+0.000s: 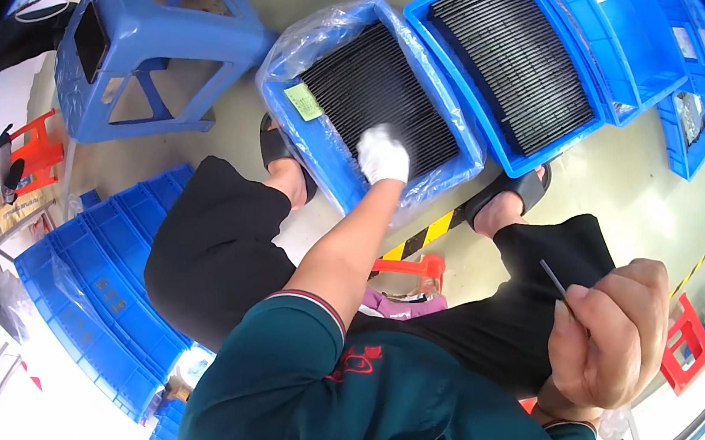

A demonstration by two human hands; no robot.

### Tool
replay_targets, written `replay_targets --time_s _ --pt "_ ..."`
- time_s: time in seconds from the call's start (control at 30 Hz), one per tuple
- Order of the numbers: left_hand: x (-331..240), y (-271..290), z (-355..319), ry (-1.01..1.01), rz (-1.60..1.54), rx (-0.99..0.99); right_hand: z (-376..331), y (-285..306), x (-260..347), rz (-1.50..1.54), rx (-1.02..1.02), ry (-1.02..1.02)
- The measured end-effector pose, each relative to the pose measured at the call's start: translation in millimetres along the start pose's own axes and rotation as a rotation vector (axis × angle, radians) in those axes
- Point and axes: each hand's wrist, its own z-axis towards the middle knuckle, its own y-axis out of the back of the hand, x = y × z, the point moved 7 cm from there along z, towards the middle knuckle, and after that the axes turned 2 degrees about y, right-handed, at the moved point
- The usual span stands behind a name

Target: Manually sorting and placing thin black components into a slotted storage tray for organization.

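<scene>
The left hand point(382, 155) in a white glove rests on the black thin strips point(378, 94) packed in the plastic-lined blue tray point(325, 159) directly under it, its grasp not clear, while the bare right hand point(609, 334) pinches one thin dark strip point(553, 278) well apart.

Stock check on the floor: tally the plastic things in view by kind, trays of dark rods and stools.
Blue trays filled with dark rods: 2, the plastic-lined tray under the gloved left hand and the tray beside it
Blue stools: 1
Red stools: 3
Total: 6
The right hand pinches one thin dark rod.
</scene>
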Motion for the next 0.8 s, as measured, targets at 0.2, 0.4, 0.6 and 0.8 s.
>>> replay_targets --time_s 0.2,0.4,0.6,0.8 --pt "177.4 -48.0 7.6 1.219 -0.600 0.030 5.4 9.4 10.4 0.033 -0.019 0.049" --pt "107.0 -75.0 -24.1 1.246 -0.837 0.108 -17.2 13.5 -7.4 -0.047 0.006 0.028" --pt "139.8 -22.6 10.4 1.111 -0.601 0.109 -20.6 11.3 10.3 0.002 0.071 0.152" --pt "-16.9 24.5 51.3 0.204 -0.482 0.111 -45.7 38.1 29.7 0.103 0.054 0.186"
